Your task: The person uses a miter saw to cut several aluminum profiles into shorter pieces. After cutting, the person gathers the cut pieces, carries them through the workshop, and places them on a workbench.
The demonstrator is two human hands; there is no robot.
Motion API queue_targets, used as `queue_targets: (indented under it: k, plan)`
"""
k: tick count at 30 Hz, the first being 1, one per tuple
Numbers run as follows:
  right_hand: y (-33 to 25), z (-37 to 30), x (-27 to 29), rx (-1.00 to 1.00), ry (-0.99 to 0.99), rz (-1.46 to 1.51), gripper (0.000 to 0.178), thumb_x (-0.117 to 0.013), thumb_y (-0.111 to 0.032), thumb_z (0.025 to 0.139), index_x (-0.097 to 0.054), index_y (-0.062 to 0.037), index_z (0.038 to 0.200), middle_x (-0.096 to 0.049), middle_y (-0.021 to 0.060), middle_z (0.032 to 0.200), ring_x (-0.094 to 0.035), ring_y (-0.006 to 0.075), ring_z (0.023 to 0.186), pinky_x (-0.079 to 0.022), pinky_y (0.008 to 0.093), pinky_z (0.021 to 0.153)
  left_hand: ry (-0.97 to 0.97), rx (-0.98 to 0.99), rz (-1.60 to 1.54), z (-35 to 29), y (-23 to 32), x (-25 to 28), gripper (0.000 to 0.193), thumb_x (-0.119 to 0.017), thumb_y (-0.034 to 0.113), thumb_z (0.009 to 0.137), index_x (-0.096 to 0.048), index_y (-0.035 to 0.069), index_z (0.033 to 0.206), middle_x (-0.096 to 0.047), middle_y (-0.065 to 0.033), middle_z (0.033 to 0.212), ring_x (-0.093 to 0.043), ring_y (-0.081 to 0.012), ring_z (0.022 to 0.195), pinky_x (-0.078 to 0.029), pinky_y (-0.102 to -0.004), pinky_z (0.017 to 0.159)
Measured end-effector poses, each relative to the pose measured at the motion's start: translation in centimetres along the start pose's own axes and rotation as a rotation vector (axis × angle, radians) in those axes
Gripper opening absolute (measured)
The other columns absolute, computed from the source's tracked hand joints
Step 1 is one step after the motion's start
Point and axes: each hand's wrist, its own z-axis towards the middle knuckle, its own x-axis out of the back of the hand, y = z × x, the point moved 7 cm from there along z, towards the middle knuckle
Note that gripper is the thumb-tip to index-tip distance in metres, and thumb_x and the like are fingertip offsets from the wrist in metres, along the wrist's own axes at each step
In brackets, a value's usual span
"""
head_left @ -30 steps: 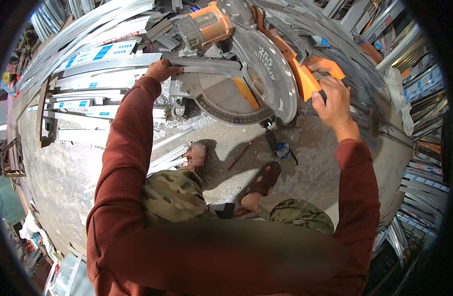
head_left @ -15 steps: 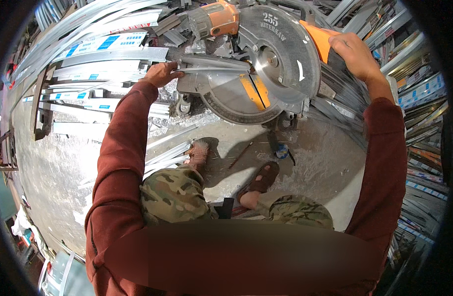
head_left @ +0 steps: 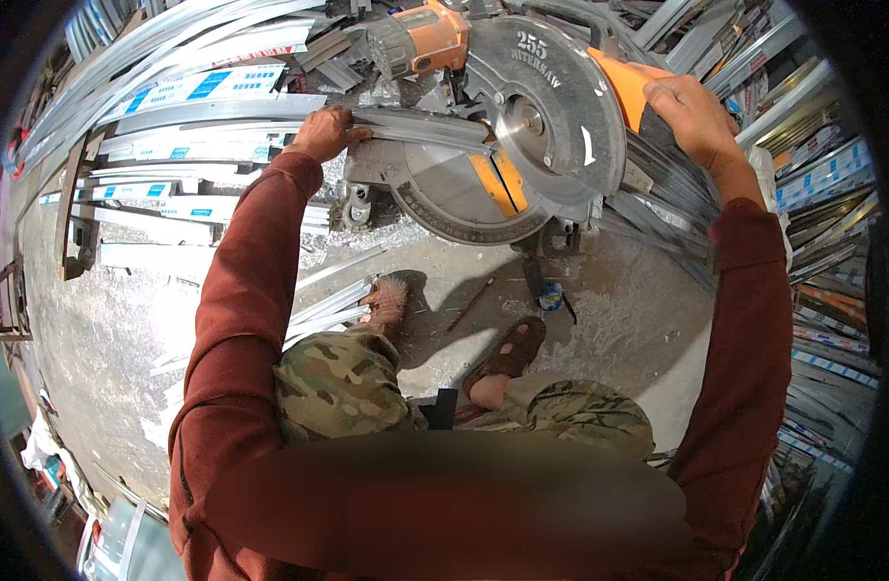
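A mitre saw [head_left: 561, 116] with a round dark guard and a bare blade disc stands ahead of me. My right hand [head_left: 691, 116] is wrapped round its orange handle [head_left: 627, 79]. To the left, my left hand [head_left: 326, 134] grips a grey metal profile [head_left: 420, 128], which lies across the saw table [head_left: 367, 167] against the back and runs toward the blade. Part of my left fingers is hidden behind the profile. In the saw's round turntable [head_left: 444, 184] sits a yellow slotted insert [head_left: 493, 186]. The blade's lower edge is hidden by the guard.
Long metal profiles [head_left: 193, 116], some with blue-printed film, are stacked at left. More profiles [head_left: 822, 184] fill the right side. Offcuts [head_left: 333, 58] lie behind the saw. Below it are my sandalled feet [head_left: 507, 353], a blue roll [head_left: 551, 295] and thin strips [head_left: 328, 310].
My left hand has shifted slightly up and to the right along the saw table, and the profile's position looks a little different. My right hand stays on the handle.
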Motion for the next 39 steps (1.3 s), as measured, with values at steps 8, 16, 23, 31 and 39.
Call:
queue_targets:
  k: [8, 16, 23, 31, 39]
  plan:
    - [-1.5, -2.6, -0.7, 0.048, 0.066, 0.019, 0.045, -0.049, -0.038, 0.092, -0.065, -0.0054, 0.119, -0.067, 0.0164, 0.115, -0.062, 0.0366, 0.105, -0.046, 0.0403, 0.092, -0.110, 0.081, 0.027, 0.1, -0.1, -0.4, 0.065, -0.059, 0.061, 0.087, -0.064, -0.004, 0.092, -0.067, -0.0248, 0.087, -0.064, -0.0418, 0.088, -0.049, -0.0486, 0.078]
    - [-1.2, -3.9, -1.5, 0.093, 0.113, -0.028, 0.041, -0.050, -0.035, 0.092, -0.066, -0.0055, 0.116, -0.066, 0.0189, 0.113, -0.062, 0.0367, 0.105, -0.047, 0.0418, 0.090, -0.224, 0.209, -0.062, 0.3, 0.1, -0.5, 0.068, -0.063, 0.063, 0.084, -0.066, -0.004, 0.094, -0.068, -0.0261, 0.093, -0.066, -0.0401, 0.090, -0.049, -0.0460, 0.078]
    - [-0.5, -5.9, -3.5, 0.050, 0.143, -0.096, 0.038, -0.053, -0.036, 0.089, -0.069, -0.0041, 0.104, -0.068, 0.0201, 0.093, -0.064, 0.0395, 0.088, -0.049, 0.0456, 0.080, -0.208, 0.226, 0.021, 0.6, 0.0, -0.5, 0.072, -0.060, 0.068, 0.083, -0.068, -0.003, 0.095, -0.070, -0.0227, 0.091, -0.068, -0.0374, 0.088, -0.050, -0.0459, 0.078]
    - [-0.6, -7.7, -4.9, 0.128, 0.241, -0.076, 0.035, -0.057, -0.032, 0.084, -0.063, 0.0014, 0.079, -0.062, 0.0206, 0.078, -0.060, 0.0403, 0.077, -0.046, 0.0477, 0.072, -0.241, 0.310, -0.027, 0.7, -0.3, -1.0, 0.076, -0.059, 0.072, 0.081, -0.069, 0.000, 0.104, -0.069, -0.0230, 0.102, -0.065, -0.0374, 0.103, -0.049, -0.0449, 0.088]
    - [-0.4, -8.8, -6.1, 0.140, 0.281, -0.069, 0.036, -0.058, -0.032, 0.083, -0.061, 0.0030, 0.075, -0.059, 0.0199, 0.076, -0.058, 0.0391, 0.077, -0.045, 0.0451, 0.073, -0.283, 0.321, -0.060, 0.8, -0.6, -1.5, 0.077, -0.061, 0.071, 0.079, -0.069, -0.001, 0.105, -0.069, -0.0227, 0.103, -0.065, -0.0372, 0.105, -0.048, -0.0444, 0.090]
